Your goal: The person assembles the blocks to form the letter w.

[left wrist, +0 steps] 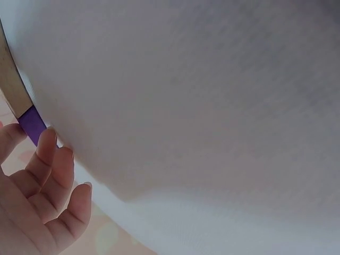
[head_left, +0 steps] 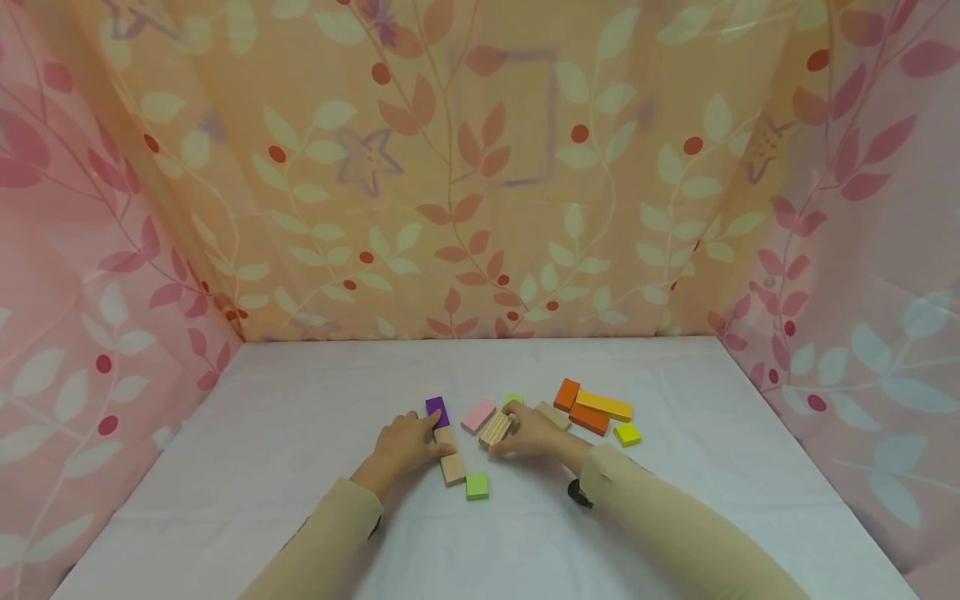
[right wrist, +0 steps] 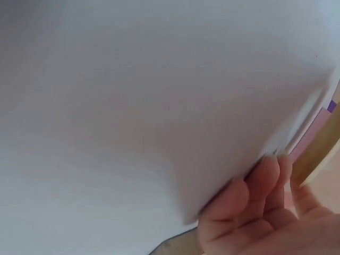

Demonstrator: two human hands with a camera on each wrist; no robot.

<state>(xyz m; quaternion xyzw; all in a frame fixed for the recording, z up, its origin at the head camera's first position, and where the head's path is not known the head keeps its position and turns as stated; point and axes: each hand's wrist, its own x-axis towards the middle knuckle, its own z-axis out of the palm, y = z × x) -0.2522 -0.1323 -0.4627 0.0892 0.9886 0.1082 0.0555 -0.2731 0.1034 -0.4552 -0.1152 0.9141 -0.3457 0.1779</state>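
Note:
My left hand [head_left: 405,442] bends over a row made of a purple block [head_left: 437,412] and plain wooden blocks [head_left: 453,469]. In the left wrist view its fingertips lie at both sides of the purple block [left wrist: 33,125], which adjoins a wooden piece [left wrist: 13,87]. To the right, my right hand [head_left: 532,431] grips a ribbed wooden block [head_left: 496,428] between thumb and fingers. That wooden piece [right wrist: 321,151] shows beyond the fingertips in the right wrist view, overlapping a pink block [right wrist: 313,133]. The same pink block [head_left: 478,416] lies between the hands in the head view.
A green block [head_left: 477,487] lies near the row's front end, another green block [head_left: 513,400] behind my right hand. Farther right are a wooden block [head_left: 553,415], orange blocks [head_left: 589,419], a long yellow-orange block [head_left: 604,406] and a yellow block [head_left: 627,434]. Patterned curtains [head_left: 480,208] surround the white table [head_left: 300,400].

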